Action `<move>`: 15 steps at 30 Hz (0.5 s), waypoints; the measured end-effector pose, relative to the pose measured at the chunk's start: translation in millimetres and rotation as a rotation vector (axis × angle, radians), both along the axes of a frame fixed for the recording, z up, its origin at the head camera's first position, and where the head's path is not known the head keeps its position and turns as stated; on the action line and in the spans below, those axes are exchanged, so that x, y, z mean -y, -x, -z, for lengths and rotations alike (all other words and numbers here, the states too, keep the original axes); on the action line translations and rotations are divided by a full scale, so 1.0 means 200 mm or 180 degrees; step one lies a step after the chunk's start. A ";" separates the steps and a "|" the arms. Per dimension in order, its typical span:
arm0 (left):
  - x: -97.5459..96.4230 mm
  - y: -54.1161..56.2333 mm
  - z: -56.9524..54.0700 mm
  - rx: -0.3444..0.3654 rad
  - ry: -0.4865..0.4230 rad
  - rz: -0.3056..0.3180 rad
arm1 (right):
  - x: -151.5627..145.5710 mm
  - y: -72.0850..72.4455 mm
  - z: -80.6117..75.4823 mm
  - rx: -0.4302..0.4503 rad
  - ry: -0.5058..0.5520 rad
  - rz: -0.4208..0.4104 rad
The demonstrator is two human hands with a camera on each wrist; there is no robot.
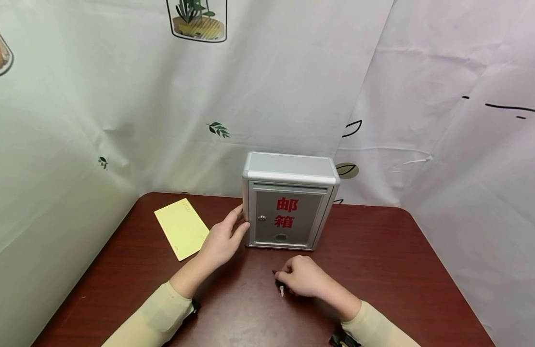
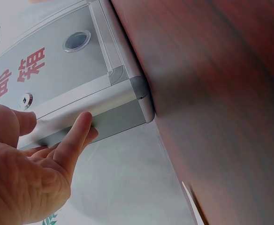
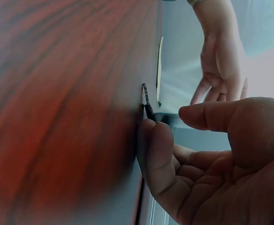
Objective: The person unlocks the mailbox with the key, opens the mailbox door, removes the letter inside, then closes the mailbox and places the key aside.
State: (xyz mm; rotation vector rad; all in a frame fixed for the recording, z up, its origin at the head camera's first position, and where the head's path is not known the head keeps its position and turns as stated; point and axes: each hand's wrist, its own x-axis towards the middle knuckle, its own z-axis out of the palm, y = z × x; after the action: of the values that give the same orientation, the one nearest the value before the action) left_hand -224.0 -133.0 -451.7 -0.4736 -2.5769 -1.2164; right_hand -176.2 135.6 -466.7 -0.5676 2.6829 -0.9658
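Note:
A silver-grey mailbox [image 1: 289, 168] with red characters and a small round lock [image 1: 262, 218] stands upright on the brown table. My left hand [image 1: 221, 241] rests against its left side, fingers extended along the side panel and thumb by the front edge. Below the mailbox, my right hand [image 1: 304, 275] is down at the tabletop over a small key [image 1: 281, 290] with a silver blade and dark head. In the right wrist view, the bent fingertips [image 3: 161, 133] are right at the dark part of the key, while the thumb is spread apart from them. The hand partly hides the key.
A yellow envelope [image 1: 180, 229] lies flat on the table [image 1: 371, 274] to the left, partly behind my left hand. White patterned cloth [image 1: 271, 96] hangs close behind the table and along both sides. The mailbox stands near the back edge.

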 end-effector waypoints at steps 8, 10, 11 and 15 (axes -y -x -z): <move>0.01 0.00 0.00 0.0064 0.0053 0.0034 | -0.10 0.01 -0.01 -0.0031 -0.0102 0.0104; 0.02 0.00 0.00 0.0085 0.0107 0.0019 | -0.14 0.01 -0.01 -0.0066 -0.0148 0.0139; 0.03 0.00 -0.01 0.0107 0.0146 0.0011 | -0.16 0.02 -0.02 -0.0075 -0.0164 0.0166; 0.07 0.00 -0.02 0.0215 0.0311 -0.0025 | -0.27 0.04 -0.03 -0.0089 -0.0263 0.0358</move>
State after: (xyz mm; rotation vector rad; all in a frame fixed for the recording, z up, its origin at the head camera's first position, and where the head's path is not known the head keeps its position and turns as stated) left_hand -223.5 -146.5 -447.8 -0.4489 -2.7023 -1.1267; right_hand -183.7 189.6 -460.5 -0.4205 2.7907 -0.8757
